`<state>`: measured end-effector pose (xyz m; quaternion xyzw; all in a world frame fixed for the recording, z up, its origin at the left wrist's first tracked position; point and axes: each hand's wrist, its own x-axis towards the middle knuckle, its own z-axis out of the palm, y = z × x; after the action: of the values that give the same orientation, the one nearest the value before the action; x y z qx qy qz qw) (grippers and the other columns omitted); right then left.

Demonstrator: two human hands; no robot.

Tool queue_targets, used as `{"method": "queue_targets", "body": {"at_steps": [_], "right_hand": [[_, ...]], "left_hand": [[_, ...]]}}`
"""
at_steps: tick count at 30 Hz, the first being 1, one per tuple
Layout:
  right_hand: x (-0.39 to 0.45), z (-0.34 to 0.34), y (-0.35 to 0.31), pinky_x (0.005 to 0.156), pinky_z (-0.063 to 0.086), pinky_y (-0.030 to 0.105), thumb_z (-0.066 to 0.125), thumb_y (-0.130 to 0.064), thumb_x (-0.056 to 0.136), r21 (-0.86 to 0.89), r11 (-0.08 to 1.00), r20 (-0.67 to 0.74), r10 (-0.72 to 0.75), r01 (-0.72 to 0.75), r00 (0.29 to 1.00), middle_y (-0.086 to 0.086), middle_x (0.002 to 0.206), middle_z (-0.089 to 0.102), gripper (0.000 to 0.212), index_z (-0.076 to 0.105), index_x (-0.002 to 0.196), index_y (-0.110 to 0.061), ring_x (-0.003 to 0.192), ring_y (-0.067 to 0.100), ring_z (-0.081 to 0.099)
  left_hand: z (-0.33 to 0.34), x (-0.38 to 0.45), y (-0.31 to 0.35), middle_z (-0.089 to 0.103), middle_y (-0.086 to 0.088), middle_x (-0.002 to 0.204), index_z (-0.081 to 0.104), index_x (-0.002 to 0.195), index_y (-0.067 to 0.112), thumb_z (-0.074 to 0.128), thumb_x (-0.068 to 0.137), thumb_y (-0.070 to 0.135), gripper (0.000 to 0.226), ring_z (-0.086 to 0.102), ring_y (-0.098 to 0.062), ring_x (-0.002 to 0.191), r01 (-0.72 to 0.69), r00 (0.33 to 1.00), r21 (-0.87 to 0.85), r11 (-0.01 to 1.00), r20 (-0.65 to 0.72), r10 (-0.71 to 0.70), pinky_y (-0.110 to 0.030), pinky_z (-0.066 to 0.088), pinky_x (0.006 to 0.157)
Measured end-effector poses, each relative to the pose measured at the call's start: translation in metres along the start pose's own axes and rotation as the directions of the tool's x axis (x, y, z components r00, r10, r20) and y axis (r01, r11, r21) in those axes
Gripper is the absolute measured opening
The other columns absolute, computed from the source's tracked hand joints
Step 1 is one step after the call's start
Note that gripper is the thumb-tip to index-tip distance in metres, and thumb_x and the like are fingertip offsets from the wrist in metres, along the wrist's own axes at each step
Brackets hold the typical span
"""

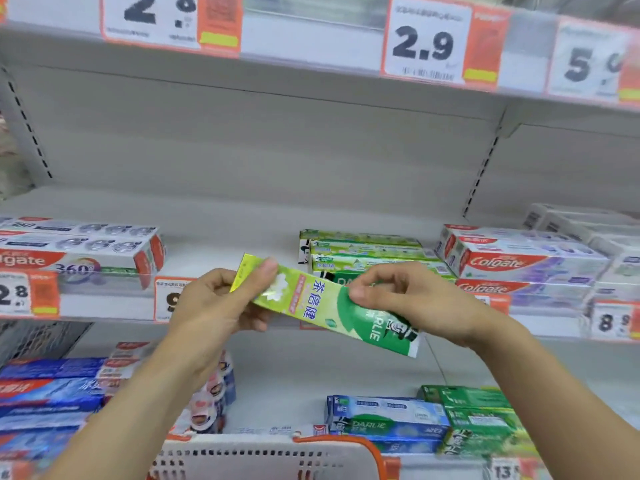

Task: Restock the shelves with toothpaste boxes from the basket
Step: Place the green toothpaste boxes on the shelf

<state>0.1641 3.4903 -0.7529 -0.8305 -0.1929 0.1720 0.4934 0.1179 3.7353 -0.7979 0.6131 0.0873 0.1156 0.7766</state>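
Note:
A green and yellow Darlie toothpaste box [322,306] is held tilted in front of the middle shelf [221,237]. My left hand [214,303] grips its upper left end, thumb on the front face. My right hand [408,296] pinches the box near its middle, fingers curled over the top edge. A stack of matching green boxes [363,252] lies on the shelf just behind the held box. The white basket with an orange handle [277,455] sits at the bottom centre; its contents are hidden.
Colgate boxes lie at the left [79,251] and right [519,261] of the middle shelf. The lower shelf holds blue boxes [48,393] at left and blue and green Darlie boxes [433,420] at right. Price tags [426,43] line the shelf edges.

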Motion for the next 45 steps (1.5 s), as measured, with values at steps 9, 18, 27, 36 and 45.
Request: {"method": "queue_targets", "body": {"at_steps": [9, 18, 27, 36, 45], "right_hand": [[-0.023, -0.038, -0.002, 0.052, 0.047, 0.013, 0.078, -0.04, 0.069, 0.098, 0.995, -0.05, -0.011, 0.016, 0.999, 0.002, 0.082, 0.074, 0.044, 0.073, 0.1, -0.009, 0.067, 0.008, 0.069], [-0.018, -0.038, 0.012, 0.061, 0.061, 0.028, 0.076, -0.013, 0.066, 0.537, 0.838, -0.203, 0.014, 0.099, 0.979, 0.014, 0.097, 0.074, 0.035, 0.069, 0.098, -0.001, 0.08, 0.025, 0.074], [-0.018, -0.038, 0.018, 0.081, 0.06, 0.035, 0.098, -0.02, 0.048, 0.539, 0.785, -0.197, -0.237, 0.307, 0.951, 0.01, 0.122, 0.069, 0.064, 0.076, 0.108, -0.014, 0.092, 0.028, 0.073], [-0.016, 0.036, -0.008, 0.078, 0.062, 0.038, 0.082, -0.02, 0.073, 0.32, 0.917, -0.295, -0.141, 0.237, 0.945, 0.013, 0.11, 0.073, 0.058, 0.059, 0.125, -0.013, 0.09, 0.027, 0.074], [0.039, -0.03, -0.073, 0.088, 0.058, 0.034, 0.087, 0.003, 0.068, -0.112, 0.951, -0.375, -0.309, 0.288, 0.874, 0.008, 0.112, 0.07, 0.058, 0.064, 0.118, -0.015, 0.091, 0.018, 0.067]], "left_hand": [[0.001, -0.011, -0.001, 0.078, -0.011, 0.094, 0.069, 0.109, 0.009, 0.082, 0.07, 0.052, 0.059, 0.075, -0.029, 0.078, -0.158, 0.987, 0.065, 0.985, 0.039, 0.156, -0.026, 0.061, 0.066], [-0.01, -0.011, 0.018, 0.065, -0.015, 0.129, 0.06, 0.133, 0.02, 0.093, 0.057, 0.049, 0.088, 0.067, -0.036, 0.113, -0.178, 0.919, -0.096, 0.979, 0.34, 0.201, -0.04, 0.057, 0.092], [-0.02, -0.016, 0.016, 0.068, -0.024, 0.122, 0.07, 0.122, 0.011, 0.095, 0.057, 0.041, 0.076, 0.071, -0.029, 0.097, 0.177, 0.751, 0.23, 0.957, 0.597, -0.282, -0.033, 0.059, 0.082], [0.046, -0.042, -0.025, 0.071, -0.022, 0.113, 0.057, 0.124, 0.007, 0.077, 0.065, 0.005, 0.062, 0.072, -0.029, 0.092, 0.138, 0.963, -0.255, 0.957, 0.262, -0.069, -0.043, 0.058, 0.077], [0.042, 0.02, 0.024, 0.063, 0.004, 0.119, 0.053, 0.122, 0.023, 0.08, 0.08, 0.039, 0.053, 0.063, -0.012, 0.11, -0.3, 0.945, 0.461, 0.835, 0.023, 0.327, -0.037, 0.05, 0.099]]}}
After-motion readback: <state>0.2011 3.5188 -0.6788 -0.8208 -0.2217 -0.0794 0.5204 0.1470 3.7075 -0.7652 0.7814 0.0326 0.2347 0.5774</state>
